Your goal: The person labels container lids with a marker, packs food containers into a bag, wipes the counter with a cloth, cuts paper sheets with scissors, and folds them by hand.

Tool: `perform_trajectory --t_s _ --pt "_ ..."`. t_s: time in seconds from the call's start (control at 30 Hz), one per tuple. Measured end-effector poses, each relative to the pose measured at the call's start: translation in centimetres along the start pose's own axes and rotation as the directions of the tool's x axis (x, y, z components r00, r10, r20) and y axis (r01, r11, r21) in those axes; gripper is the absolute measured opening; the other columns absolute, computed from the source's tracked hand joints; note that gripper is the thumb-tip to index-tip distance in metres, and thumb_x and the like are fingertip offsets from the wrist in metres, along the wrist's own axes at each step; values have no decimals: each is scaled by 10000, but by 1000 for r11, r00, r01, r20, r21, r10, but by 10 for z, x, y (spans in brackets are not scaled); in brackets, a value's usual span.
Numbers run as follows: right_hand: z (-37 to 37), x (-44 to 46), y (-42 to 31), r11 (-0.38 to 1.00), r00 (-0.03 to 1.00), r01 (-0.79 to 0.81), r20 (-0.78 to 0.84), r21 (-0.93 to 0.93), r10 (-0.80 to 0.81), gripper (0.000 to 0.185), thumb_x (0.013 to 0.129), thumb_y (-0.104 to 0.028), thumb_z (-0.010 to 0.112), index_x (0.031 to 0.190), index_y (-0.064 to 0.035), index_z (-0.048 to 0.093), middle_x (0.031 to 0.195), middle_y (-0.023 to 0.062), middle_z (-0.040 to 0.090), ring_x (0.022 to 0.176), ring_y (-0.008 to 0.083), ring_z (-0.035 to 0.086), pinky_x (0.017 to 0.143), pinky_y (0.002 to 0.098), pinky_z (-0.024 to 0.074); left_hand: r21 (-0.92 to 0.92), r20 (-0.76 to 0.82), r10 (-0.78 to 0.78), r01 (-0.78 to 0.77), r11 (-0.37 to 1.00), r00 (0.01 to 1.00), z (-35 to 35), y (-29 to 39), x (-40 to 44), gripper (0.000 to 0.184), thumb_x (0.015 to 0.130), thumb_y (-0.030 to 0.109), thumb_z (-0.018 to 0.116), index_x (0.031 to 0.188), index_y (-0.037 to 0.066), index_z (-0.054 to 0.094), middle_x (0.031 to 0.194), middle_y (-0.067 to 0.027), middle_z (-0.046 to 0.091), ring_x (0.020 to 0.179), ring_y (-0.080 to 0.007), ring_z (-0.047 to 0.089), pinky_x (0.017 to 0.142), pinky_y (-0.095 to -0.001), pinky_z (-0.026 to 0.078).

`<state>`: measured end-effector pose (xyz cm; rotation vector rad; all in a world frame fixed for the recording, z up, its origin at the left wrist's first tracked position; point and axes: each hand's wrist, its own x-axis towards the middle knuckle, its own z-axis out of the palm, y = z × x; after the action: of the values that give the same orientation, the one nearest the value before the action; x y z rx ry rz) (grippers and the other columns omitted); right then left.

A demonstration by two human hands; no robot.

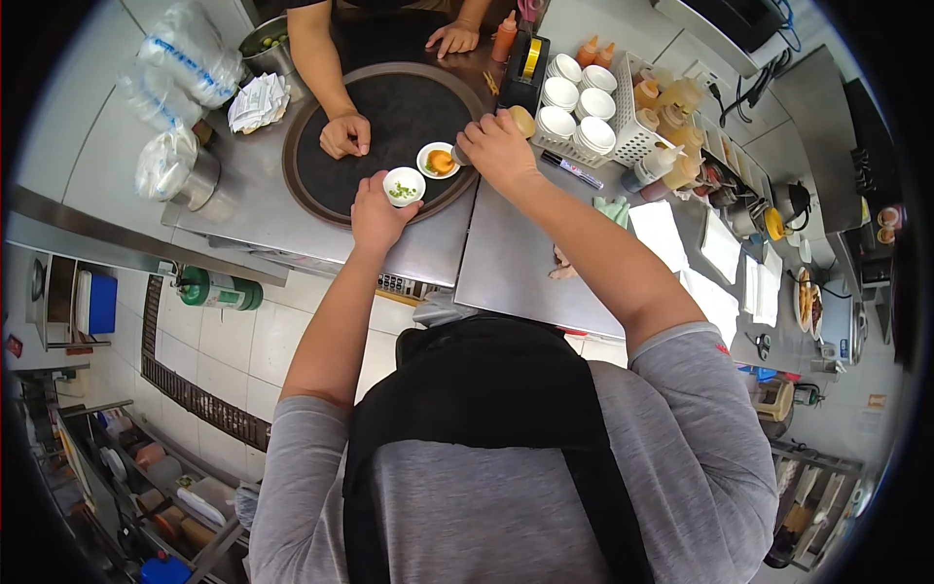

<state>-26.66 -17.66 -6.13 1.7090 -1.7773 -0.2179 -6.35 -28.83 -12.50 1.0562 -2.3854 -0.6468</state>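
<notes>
My left hand point(381, 216) is closed around a small white bowl point(404, 186) with bits of green in it, over the near rim of a round dark tray point(389, 97). Just right of it, a second white bowl point(438, 161) holds an orange sauce and some green. My right hand point(499, 149) is at the tray's right edge beside that bowl, its fingers curled on a container with a tan round end point(522, 122), mostly hidden by the hand.
Across the counter point(516, 253), another person's hand point(345, 135) rests over the tray and the other hand point(453, 39) lies behind it. White cups point(559, 93) fill a basket at right, near sauce bottles point(686, 141). Folded papers point(260, 103) stand at left.
</notes>
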Motion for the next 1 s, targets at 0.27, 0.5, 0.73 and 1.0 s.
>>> perform_trajectory --t_s 0.27,0.5,0.73,1.0 --pt "0 -17 -5 952 967 -245 111 186 227 266 838 -145 564 1076 -176 678 993 -18 634 1048 203 567 988 444 339 -8 -52 58 -58 998 997 6 -3 -2 750 617 323 855 1221 61 494 1127 -148 531 1046 -342 568 859 -447 488" --pt "-15 -24 -35 678 824 -566 338 470 454 344 857 -133 534 1151 -271 649 1049 -27 634 1040 166 577 927 459 345 33 -29 62 -61 998 998 4 6 -4 722 620 314 853 1201 58 510 1108 -148 539 1023 -343 577 847 -443 494" --pt "-17 -6 -47 977 995 -38 -80 211 56 273 822 -168 577 1074 -171 682 1022 -17 629 1032 206 561 1037 454 321 50 -8 75 -75 996 997 4 6 -4 711 626 331 850 1197 63 522 1099 -132 547 1009 -333 588 834 -437 501" --pt "-18 0 -44 993 989 33 -147 116 -16 182 807 -188 591 909 -121 726 954 -8 645 1014 209 566 1035 424 334 43 -19 90 -89 995 996 7 3 -4 683 629 338 850 1175 59 547 1088 -127 561 999 -328 597 830 -433 504"
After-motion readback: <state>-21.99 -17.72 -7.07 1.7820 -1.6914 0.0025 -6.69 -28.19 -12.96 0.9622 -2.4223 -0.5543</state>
